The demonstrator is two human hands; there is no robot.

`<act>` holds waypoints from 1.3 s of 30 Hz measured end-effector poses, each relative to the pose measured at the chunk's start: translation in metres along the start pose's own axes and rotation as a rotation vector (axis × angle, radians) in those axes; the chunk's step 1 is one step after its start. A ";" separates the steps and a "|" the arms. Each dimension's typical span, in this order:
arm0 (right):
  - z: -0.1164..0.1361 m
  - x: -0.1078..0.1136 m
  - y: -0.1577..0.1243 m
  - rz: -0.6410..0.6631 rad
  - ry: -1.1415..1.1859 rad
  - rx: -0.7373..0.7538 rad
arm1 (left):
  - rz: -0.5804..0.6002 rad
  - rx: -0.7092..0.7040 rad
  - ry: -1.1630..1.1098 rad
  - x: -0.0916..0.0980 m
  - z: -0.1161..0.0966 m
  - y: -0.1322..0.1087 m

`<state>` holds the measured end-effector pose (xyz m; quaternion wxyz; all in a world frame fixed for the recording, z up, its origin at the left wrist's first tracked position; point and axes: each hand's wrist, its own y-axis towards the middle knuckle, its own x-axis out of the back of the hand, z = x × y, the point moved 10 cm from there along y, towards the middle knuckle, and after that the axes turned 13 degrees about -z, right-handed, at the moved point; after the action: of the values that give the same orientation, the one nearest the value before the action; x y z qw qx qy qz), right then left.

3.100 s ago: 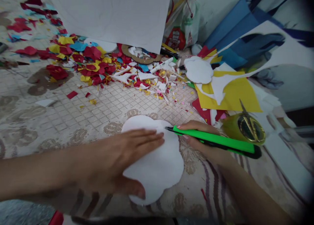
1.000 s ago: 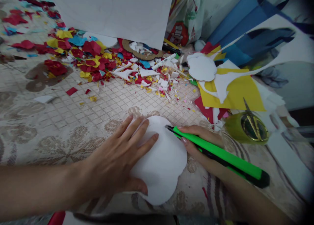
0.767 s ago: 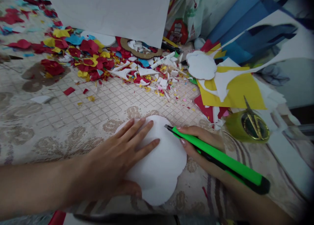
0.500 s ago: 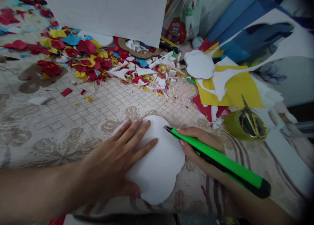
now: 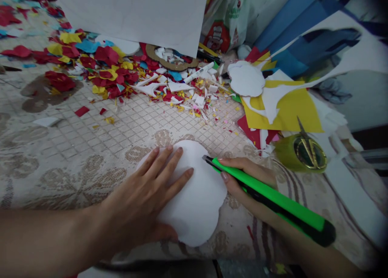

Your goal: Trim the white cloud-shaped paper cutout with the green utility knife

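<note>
A white scalloped foam-like piece (image 5: 197, 201) lies flat on the patterned tablecloth (image 5: 100, 148) in front of me. My left hand (image 5: 148, 189) presses down on its left half, fingers spread and stretched out. In my right hand (image 5: 242, 177) is a green and black utility knife (image 5: 273, 197), gripped between thumb and fingers. Its blade tip is at the upper right edge of the white piece; whether it touches cannot be made out. The knife's handle points down to the right. The hand's other fingers are partly hidden behind the knife.
Red, yellow and blue paper scraps (image 5: 106, 67) and white offcuts (image 5: 178, 85) litter the back. At right are yellow sheets (image 5: 291, 108), a second scalloped piece (image 5: 246, 79), and small scissors (image 5: 309, 144) on a tape roll (image 5: 286, 152). A large white board (image 5: 136, 15) stands behind.
The white piece has shifted and turned slightly under my left hand, its lower edge moving up a little. My right hand keeps the knife in nearly the same spot.
</note>
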<state>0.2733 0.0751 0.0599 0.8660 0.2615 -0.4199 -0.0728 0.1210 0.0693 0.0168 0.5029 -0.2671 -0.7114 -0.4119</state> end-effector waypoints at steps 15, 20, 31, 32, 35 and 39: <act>0.011 0.002 -0.010 -0.040 -0.020 -0.041 | -0.059 -0.012 0.050 0.006 -0.003 -0.002; 0.009 0.004 -0.015 -0.088 -0.021 -0.090 | -0.031 -0.012 0.022 0.001 -0.002 -0.001; 0.007 0.003 -0.036 -0.134 -0.157 -0.176 | -0.032 -0.011 0.029 0.002 -0.003 -0.004; 0.007 0.002 -0.038 -0.142 -0.160 -0.173 | -0.027 -0.011 0.037 0.002 -0.004 -0.003; 0.010 0.002 -0.043 -0.192 -0.178 -0.142 | -0.026 -0.009 0.044 0.002 -0.003 -0.002; 0.011 0.007 -0.048 -0.221 -0.178 -0.146 | -0.033 -0.012 0.034 0.000 -0.002 -0.002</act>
<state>0.2742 0.0276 0.0459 0.8288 0.2348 -0.4573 -0.2211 0.1205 0.0663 0.0163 0.5064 -0.2513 -0.7047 -0.4287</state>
